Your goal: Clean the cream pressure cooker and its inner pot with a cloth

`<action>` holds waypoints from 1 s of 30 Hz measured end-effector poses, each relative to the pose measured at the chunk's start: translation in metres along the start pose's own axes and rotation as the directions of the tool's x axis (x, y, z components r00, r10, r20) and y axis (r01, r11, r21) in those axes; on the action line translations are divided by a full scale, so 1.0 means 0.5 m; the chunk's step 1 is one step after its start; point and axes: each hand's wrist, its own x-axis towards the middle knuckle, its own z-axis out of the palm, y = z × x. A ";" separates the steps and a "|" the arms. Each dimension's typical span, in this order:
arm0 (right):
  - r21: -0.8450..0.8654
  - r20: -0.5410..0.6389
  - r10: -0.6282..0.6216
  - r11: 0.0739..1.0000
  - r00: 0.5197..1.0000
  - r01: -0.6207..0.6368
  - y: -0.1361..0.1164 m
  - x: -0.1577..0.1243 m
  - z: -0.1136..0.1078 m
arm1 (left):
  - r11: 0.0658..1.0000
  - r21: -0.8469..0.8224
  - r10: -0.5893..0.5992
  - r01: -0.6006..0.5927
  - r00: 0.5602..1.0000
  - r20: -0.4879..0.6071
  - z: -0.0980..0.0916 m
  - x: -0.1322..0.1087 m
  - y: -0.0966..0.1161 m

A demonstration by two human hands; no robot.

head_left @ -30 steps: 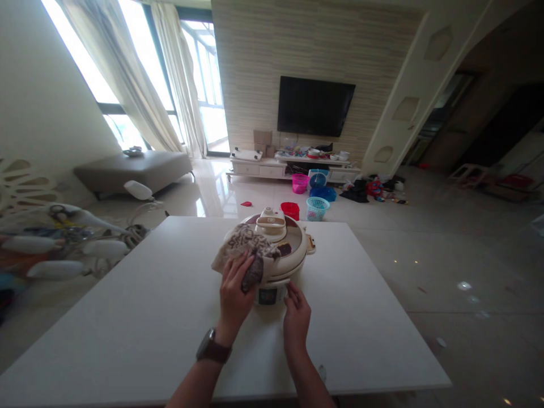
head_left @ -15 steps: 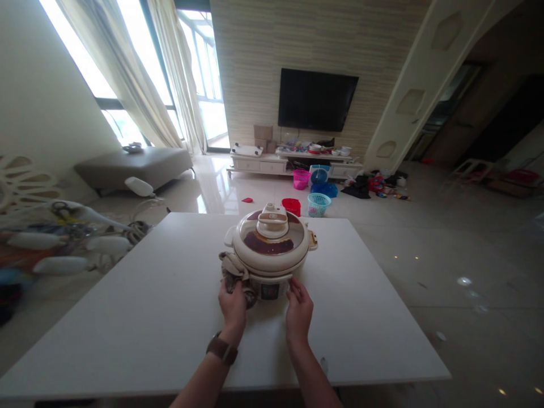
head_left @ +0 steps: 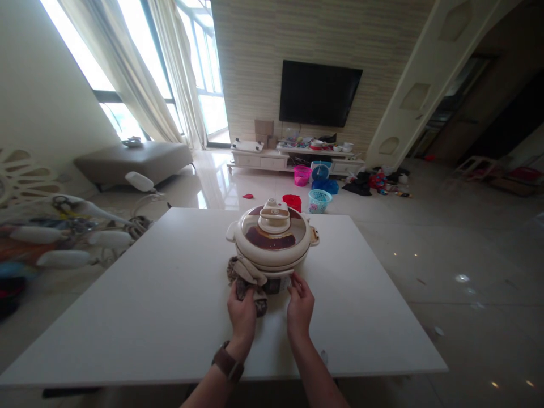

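Observation:
A cream electric cooker [head_left: 272,259] stands upright on the white table [head_left: 170,306]. Its round lid has a dark reddish-brown see-through window and a knob [head_left: 274,220] on top. My left hand [head_left: 242,314], with a brown strap on the wrist, is closed on a crumpled brown and beige cloth [head_left: 246,271]. That cloth presses against the cooker's front left and covers part of the front panel [head_left: 278,284]. My right hand [head_left: 301,306] has its curled fingers at the cooker's front right edge, with the fingertips partly hidden.
Beyond the table, a red basin [head_left: 292,202], a light blue basket [head_left: 319,200] and a pink basket [head_left: 302,175] stand on the floor. A lamp with several white shades [head_left: 108,239] lies to the left. Further back are a grey bench [head_left: 136,161] and a cluttered TV cabinet [head_left: 259,161].
My left hand has moved the cloth a little to the right across the cooker's front, covering more of the panel. My right hand stays at the front right edge.

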 end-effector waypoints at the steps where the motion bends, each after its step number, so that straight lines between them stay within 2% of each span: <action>1: -0.004 0.000 -0.005 1.000 1.000 0.005 0.000 0.000 0.000 | 1.000 0.001 -0.003 0.003 1.000 0.002 -0.001 0.001 0.000; 11: -0.028 -0.007 -0.024 0.999 1.000 0.024 0.004 0.005 -0.003 | 1.000 0.016 0.002 -0.002 1.000 0.018 -0.005 0.003 -0.013; 30: 0.000 -0.038 -0.025 1.000 0.999 0.025 0.004 0.009 0.000 | 1.000 -0.002 0.008 -0.008 1.000 0.028 -0.004 0.002 -0.007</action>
